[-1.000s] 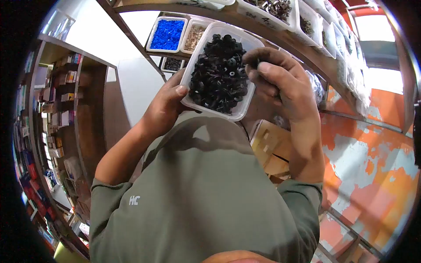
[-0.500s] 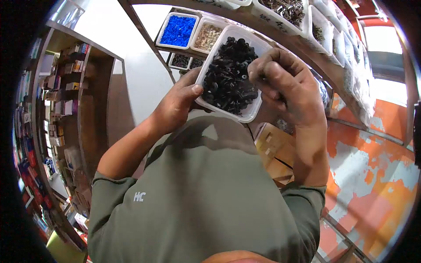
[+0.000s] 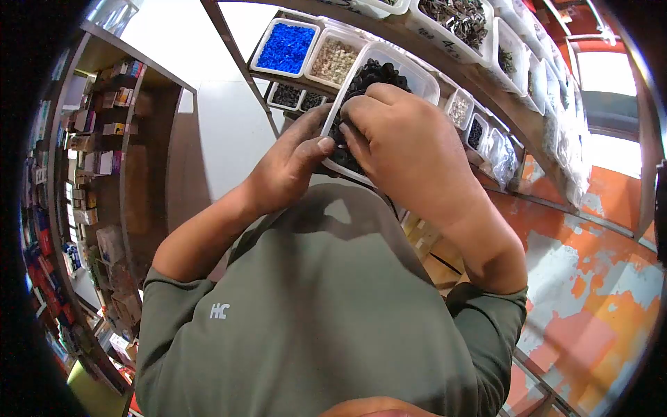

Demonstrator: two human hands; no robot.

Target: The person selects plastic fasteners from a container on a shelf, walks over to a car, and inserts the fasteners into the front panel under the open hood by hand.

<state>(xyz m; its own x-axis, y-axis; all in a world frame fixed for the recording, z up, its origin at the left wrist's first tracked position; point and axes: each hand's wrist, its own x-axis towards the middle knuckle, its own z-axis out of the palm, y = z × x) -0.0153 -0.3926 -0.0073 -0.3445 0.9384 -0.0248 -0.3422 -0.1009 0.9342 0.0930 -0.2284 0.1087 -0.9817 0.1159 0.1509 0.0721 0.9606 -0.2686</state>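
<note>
By the shelf (image 3: 479, 80) | left hand (image 3: 288, 163) held tub (image 3: 422, 80) | right hand (image 3: 406, 135) dipped into black parts (image 3: 375, 74), fingers (image 3: 356, 112) bunched, grip hidden | picking, probably | next move called for steady tub

Shirt (image 3: 326, 299): letters "HC" in pale print. White bin (image 3: 432, 33) on the upper shelf: handwritten dark marking, "4" legible, remaining characters unclear. Boxes (image 3: 105, 162) at left: print too small.

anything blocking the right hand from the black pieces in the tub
Nothing visible is: the right hand is over the open tub, its fingers at the black pieces, though the hand hides what they touch. The left hand holds the tub's side.
</note>
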